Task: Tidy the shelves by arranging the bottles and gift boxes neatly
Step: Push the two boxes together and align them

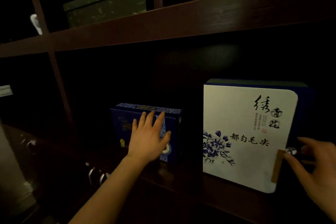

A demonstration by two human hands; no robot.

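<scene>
- The right hand (317, 167) is nearest the camera, at the lower right, fingers spread and loose, closed on nothing; its fingertips reach the right edge of the white gift box (243, 136), by a brown tab (277, 166) and a small shiny clasp (291, 151).
- The left hand (148, 139) is stretched further in, palm flat and fingers fanned against the front face of the dark blue gift box (145, 129); it presses rather than grips.
- The white gift box stands upright on the lower shelf board (181, 183), close to the front edge, with blue flowers and dark calligraphy on its face and a blue casing showing behind its top and right sides.
- The dark blue gift box stands upright too, set deeper on the same board, with a handle slot in its top.
- A dark gap lies between the two boxes; they are apart. More open shelf runs left of the blue box up to a vertical divider (60, 85).
- Overhead, the upper shelf board (181, 22) slants across, leaving tall room above both boxes.
- A dark green box (107, 2) sits on that upper board, near the front edge.
- Metal handles (96, 175) glint below the shelf at the lower left.
</scene>
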